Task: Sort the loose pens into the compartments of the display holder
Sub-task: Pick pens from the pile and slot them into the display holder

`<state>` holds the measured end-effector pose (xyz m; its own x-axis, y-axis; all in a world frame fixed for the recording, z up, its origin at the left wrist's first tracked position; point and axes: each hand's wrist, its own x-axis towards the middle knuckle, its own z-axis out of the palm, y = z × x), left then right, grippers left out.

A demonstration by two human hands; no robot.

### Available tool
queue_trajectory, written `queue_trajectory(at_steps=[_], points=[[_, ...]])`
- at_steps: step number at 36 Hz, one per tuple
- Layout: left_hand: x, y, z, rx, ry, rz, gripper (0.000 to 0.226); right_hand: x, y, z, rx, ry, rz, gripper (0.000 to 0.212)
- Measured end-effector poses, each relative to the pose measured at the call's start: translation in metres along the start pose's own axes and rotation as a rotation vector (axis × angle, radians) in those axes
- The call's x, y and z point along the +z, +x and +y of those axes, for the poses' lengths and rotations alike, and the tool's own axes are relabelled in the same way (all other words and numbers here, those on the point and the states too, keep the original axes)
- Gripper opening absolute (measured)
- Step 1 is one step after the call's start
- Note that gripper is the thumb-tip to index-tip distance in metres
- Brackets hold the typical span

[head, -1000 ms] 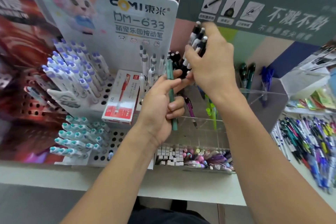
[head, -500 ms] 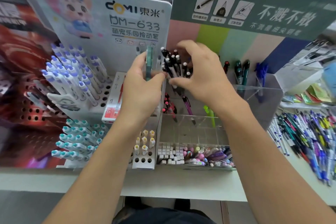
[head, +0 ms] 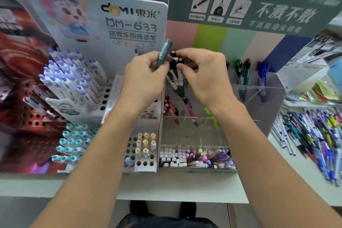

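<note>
A clear acrylic display holder [head: 259,90] with tiered compartments stands under a green sign. My left hand [head: 142,81] pinches a dark green pen [head: 163,54], which points up and to the right. Just to its right, my right hand [head: 205,74] curls its fingers over a bunch of black-and-white pens [head: 175,72] that stand in the holder's back-left compartment. Two dark green pens [head: 242,72] and some blue pens [head: 263,74] stand in compartments further right. Pink, purple and lime pens [head: 188,105] lie in the middle tier.
A white pegboard stand [head: 129,22] on the left carries purple-capped pens [head: 70,74], teal-capped pens [head: 74,142] and yellow-capped ones [head: 146,142]. A heap of loose pens [head: 314,135] lies on the shelf at right. The holder's front tray [head: 196,155] holds small erasers and caps.
Both hands have come closer together at the back-left compartment. My right hand lowered the black-and-white bunch into it. My left hand raised the green pen from below to beside the bunch.
</note>
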<state>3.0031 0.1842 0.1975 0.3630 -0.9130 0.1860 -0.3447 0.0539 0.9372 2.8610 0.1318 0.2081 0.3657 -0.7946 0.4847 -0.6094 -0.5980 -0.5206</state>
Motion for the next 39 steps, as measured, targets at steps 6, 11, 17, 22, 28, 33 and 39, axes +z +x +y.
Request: queue_trajectory(at_steps=[6,11,17,22,28,33,39], points=[[-0.006,0.000,-0.004,-0.123,-0.172,0.085,0.025,-0.002,0.000,0.002,0.113,-0.050,0.022,0.054],[-0.007,0.003,-0.008,-0.202,-0.154,0.077,0.020,-0.013,0.010,-0.001,0.179,-0.114,-0.186,0.068],[-0.004,0.001,-0.005,-0.215,-0.155,0.001,0.045,-0.009,0.012,-0.013,0.154,-0.215,-0.350,0.085],[-0.006,-0.003,-0.005,-0.266,-0.251,0.008,0.047,0.002,0.010,-0.020,0.128,-0.277,-0.354,0.062],[-0.014,-0.002,-0.004,-0.235,-0.194,-0.079,0.043,-0.002,0.008,-0.013,0.220,-0.241,-0.230,0.038],[-0.015,-0.002,-0.003,-0.115,-0.062,-0.113,0.046,-0.005,0.003,-0.010,0.200,-0.213,-0.234,0.071],[-0.010,-0.004,0.000,-0.104,-0.082,-0.175,0.052,0.001,0.008,-0.019,0.129,-0.289,-0.284,0.046]])
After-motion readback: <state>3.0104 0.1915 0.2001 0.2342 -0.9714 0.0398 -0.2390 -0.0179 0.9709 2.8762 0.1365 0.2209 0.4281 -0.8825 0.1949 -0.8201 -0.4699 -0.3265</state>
